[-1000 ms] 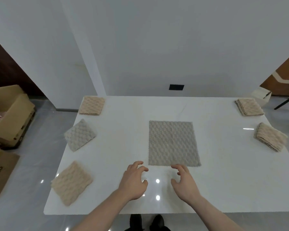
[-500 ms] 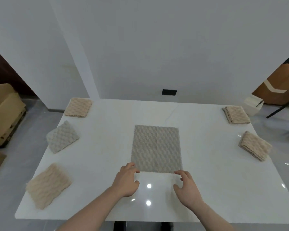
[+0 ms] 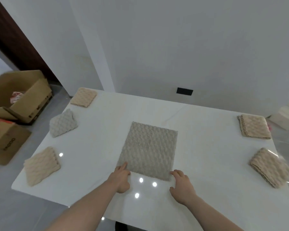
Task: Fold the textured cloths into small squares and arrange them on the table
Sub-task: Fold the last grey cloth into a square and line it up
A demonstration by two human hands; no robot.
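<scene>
Our left hand (image 3: 121,178) and right hand (image 3: 180,182) touch the cloth (image 3: 148,150) corners, nothing gripped yet; we pinch both evenly, then fold squarely.

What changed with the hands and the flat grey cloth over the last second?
Both hands moved forward to the near edge of the flat grey cloth: the left hand now touches its near-left corner, the right hand its near-right corner. Whether either pinches it yet is unclear. The cloth lies flat as before, and the five folded cloths along the table sides stayed put.
</scene>
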